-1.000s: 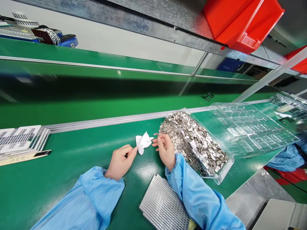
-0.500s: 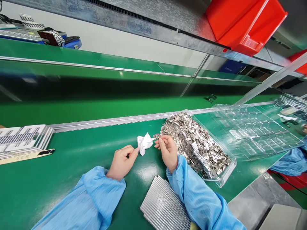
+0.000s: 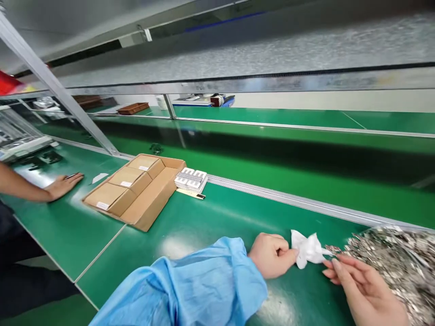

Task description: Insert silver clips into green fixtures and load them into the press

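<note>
My left hand (image 3: 273,256) is closed, with thumb and forefinger pinched on the edge of a crumpled white tissue (image 3: 309,248) lying on the green bench. To the tissue's right, my right hand (image 3: 363,285) has its thumb and fingertips brought together by the tissue's thin twisted end. Whatever lies between those fingertips is too small to make out. Just beyond the right hand is a heap of small shiny metal pieces (image 3: 387,258), cut off by the frame's right edge. A few pieces lie loose beside the fingertips.
Left of my arm stands a cardboard tray (image 3: 146,217) with several brown boxes (image 3: 112,194). Stacked white cards (image 3: 192,179) and a cream-coloured strip (image 3: 188,193) lie beside it. Another person's hand (image 3: 66,184) rests on the bench at far left, holding a pen. A metal shelf (image 3: 272,83) crosses above.
The view has swung left, bringing the cardboard tray and another person's arm into sight. The red bin and clear trays have left the frame. My hands keep much the same pose at the tissue.
</note>
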The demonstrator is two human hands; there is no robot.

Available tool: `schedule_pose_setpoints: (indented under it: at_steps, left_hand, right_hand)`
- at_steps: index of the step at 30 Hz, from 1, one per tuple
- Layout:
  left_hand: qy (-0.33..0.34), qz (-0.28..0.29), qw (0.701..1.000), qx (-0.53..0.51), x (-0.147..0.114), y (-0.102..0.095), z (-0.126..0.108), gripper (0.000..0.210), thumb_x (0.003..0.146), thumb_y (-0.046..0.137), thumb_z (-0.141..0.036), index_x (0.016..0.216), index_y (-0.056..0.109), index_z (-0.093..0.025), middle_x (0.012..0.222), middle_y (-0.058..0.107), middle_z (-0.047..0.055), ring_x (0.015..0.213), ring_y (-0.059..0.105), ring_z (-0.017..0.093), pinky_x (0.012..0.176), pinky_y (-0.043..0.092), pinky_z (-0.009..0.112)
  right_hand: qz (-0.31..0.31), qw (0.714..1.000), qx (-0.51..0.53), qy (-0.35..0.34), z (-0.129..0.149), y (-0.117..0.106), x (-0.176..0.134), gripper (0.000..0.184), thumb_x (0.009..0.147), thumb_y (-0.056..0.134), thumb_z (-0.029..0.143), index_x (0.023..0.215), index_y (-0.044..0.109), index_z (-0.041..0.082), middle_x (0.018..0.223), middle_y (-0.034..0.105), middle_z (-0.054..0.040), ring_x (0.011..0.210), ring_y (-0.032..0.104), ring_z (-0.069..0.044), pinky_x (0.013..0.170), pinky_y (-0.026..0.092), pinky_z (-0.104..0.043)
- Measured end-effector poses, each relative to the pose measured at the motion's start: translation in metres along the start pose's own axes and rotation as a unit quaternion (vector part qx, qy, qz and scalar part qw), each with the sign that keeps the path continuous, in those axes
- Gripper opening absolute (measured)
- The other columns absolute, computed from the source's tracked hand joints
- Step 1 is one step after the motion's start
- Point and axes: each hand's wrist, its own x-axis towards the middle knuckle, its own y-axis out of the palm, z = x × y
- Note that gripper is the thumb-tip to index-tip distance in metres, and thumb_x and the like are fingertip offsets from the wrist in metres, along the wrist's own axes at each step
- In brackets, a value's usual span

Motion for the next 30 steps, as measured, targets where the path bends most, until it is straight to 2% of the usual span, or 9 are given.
schedule_pose_setpoints:
  at_steps: [4,10,13,24,30]
  left_hand:
    - [0.012,-0.004,0.999,-0.033,-0.0021,0.0015,-0.0012,0.049,0.072,0.067,-0.019,0.044,0.027,-0.018,0.046,0.029,-0.007,0.045,0.029,0.006,0.045,0.02,0.026]
    - [0.016,-0.016,0.998,-0.057,-0.0023,0.0005,-0.001,0.047,0.072,0.064,-0.02,0.045,0.027,-0.017,0.047,0.029,-0.006,0.046,0.028,0.006,0.046,0.019,0.027]
    - [0.018,-0.019,0.998,-0.061,-0.0025,0.0005,-0.0011,0.046,0.072,0.064,-0.021,0.045,0.027,-0.017,0.047,0.031,-0.006,0.046,0.028,0.006,0.046,0.019,0.027]
    - [0.024,-0.021,0.997,-0.067,-0.0026,0.001,-0.0014,0.045,0.071,0.064,-0.02,0.045,0.028,-0.017,0.047,0.031,-0.006,0.045,0.028,0.006,0.045,0.019,0.026]
    - [0.022,-0.021,0.997,-0.066,-0.0025,0.0006,-0.0013,0.046,0.072,0.064,-0.019,0.045,0.028,-0.017,0.047,0.031,-0.006,0.045,0.028,0.006,0.046,0.018,0.026]
  right_hand:
    - [0.015,1.0,-0.018,-0.002,-0.0053,-0.0038,-0.0021,0.046,0.066,0.078,0.065,0.088,0.066,0.026,0.079,0.069,-0.011,0.067,0.068,-0.028,0.055,0.063,-0.031]
    - [0.047,0.996,-0.073,0.008,-0.0066,-0.0078,0.0002,0.052,0.073,0.07,0.064,0.098,0.068,0.019,0.084,0.07,-0.0073,0.072,0.069,-0.023,0.066,0.062,-0.024]
    - [0.058,0.995,-0.079,0.004,-0.0087,-0.0081,0.0014,0.053,0.074,0.068,0.065,0.097,0.068,0.018,0.083,0.07,-0.0067,0.072,0.068,-0.023,0.066,0.061,-0.022]
    - [0.057,0.995,-0.083,-0.022,-0.0074,-0.0079,0.0003,0.046,0.073,0.07,0.061,0.089,0.066,0.018,0.08,0.069,-0.0062,0.07,0.068,-0.02,0.059,0.057,-0.015]
    - [0.055,0.996,-0.065,-0.02,-0.0096,-0.0072,0.0,0.046,0.075,0.07,0.06,0.093,0.065,0.018,0.082,0.069,-0.0062,0.07,0.068,-0.018,0.064,0.057,-0.014]
